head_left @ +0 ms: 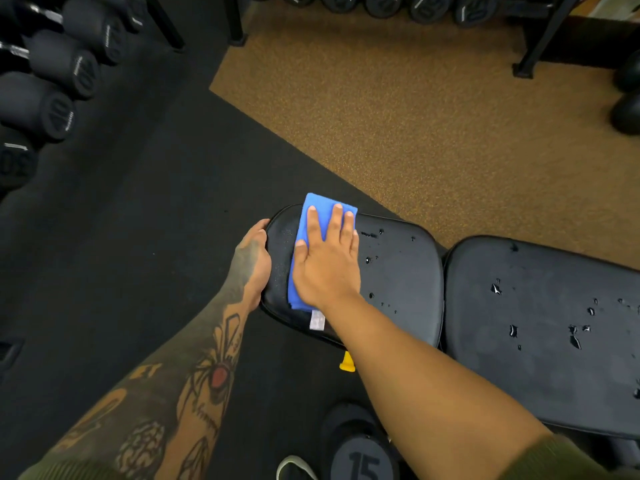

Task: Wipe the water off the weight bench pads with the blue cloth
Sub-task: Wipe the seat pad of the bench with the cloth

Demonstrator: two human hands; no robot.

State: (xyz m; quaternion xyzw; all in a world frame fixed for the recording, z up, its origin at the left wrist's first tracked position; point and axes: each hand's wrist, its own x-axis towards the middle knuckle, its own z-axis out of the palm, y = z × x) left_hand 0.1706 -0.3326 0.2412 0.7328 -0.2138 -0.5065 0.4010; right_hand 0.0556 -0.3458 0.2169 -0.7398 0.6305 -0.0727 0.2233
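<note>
A folded blue cloth (313,216) lies on the left part of the black seat pad (401,282). My right hand (327,261) presses flat on the cloth, fingers spread and pointing away from me. My left hand (254,261) grips the seat pad's left end, fingers curled around its edge. Water drops (372,234) dot the seat pad to the right of the cloth. The larger back pad (540,341) at right also carries several water drops (575,339). A white tag (317,320) hangs from the cloth's near end.
Dumbbell racks stand at the far left (52,81) and along the top (415,5). A 15-marked dumbbell (360,459) lies on the black floor below the bench beside a shoe (294,467). A yellow knob (347,362) sticks out under the seat. Brown flooring (415,116) lies beyond.
</note>
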